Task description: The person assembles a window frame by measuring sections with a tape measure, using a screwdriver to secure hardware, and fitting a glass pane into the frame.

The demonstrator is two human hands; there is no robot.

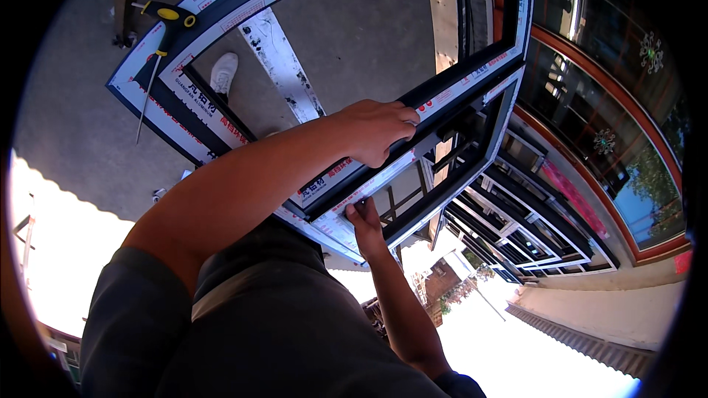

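A large aluminium window frame, dark with white printed protective film, lies in front of me across supports. My left hand reaches over it, its fingers curled around the dark middle bar. Closer to my body, my right hand is closed at the frame's near side, thumb and fingers drawn together by the filmed profile. A small dark spot shows at those fingertips, too small to name. On the frame's far left corner rests a T-handle driver with a black and yellow grip and a long thin shaft.
A white, paint-marked beam runs under the frame, beside my white shoe. Several more frames lean along the wall at right, below red-brown framed windows. Grey concrete floor gives way to bright sunlit ground.
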